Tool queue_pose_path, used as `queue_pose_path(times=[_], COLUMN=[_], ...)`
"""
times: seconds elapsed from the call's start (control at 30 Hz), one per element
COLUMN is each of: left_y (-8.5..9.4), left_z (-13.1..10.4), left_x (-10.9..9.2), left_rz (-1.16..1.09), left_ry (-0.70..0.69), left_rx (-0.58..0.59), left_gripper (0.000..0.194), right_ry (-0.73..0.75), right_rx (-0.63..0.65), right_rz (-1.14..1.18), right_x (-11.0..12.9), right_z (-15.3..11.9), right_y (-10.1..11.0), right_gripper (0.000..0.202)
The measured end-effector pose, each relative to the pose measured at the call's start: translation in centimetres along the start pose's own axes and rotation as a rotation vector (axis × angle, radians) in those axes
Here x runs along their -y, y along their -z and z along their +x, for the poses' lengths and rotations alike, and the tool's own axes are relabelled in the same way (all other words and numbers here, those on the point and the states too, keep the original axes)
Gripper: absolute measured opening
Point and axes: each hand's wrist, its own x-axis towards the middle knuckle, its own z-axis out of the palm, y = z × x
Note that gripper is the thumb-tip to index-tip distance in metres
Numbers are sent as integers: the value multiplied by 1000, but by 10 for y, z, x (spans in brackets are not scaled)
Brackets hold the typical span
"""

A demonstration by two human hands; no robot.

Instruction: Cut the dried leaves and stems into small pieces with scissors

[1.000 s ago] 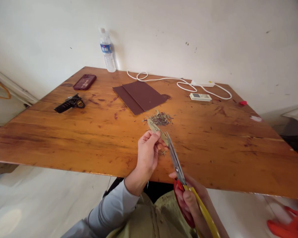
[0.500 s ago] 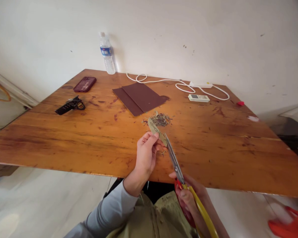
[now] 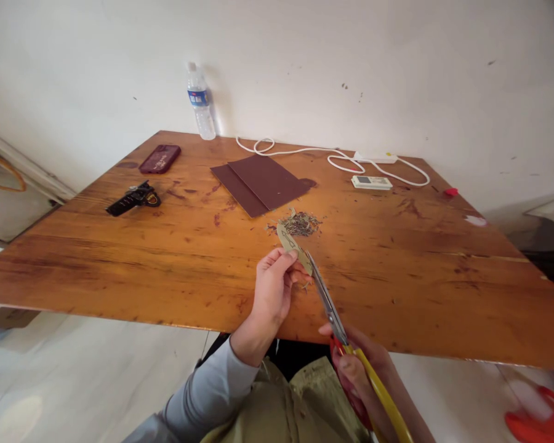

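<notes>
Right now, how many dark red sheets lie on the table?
2: the upper sheet, beyond the scrap pile, and the lower sheet, showing along the other's left edge. More could be hidden underneath.

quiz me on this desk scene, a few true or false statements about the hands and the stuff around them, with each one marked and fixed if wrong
1. The right grip holds scissors. True.
2. The left grip is empty. False: it holds a tan strip.
3. The bottle lies on its side. False: it stands upright near the wall.
4. The scraps are piled on the near side of the dark red sheets. True.
5. The phone rests on the dark red sheets. False: it lies apart from them, to their left on the table.
6. The scissors have one red and one yellow handle. True.
</notes>
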Motion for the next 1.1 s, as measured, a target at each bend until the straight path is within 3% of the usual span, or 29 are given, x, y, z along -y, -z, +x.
queue_pose_path(times=[0.2,0.37,0.57,0.8,0.93,1.1], left_y=[0,0,-1,0,0,2], left_z=[-1,-1,-3,-6,-8,-10], left_x=[0,1,2,4,6,7], left_rz=[-30,-37,15,159,183,197], left_ry=[39,28,26,64,106,105], left_rx=[0,1,44,72,114,161], left_gripper=[18,18,18,18,15,15], right_ry=[-77,-32,-57,-88,-101,-1], right_rx=[58,140,126,100,35,1], right_rz=[97,124,62,124,201,266], right_x=[4,5,12,25,34,32], right_z=[-3,-2,-4,3,21,43], right_y=[-2,0,3,-3,-11,-17], right_gripper=[57,61,63,58,42,36])
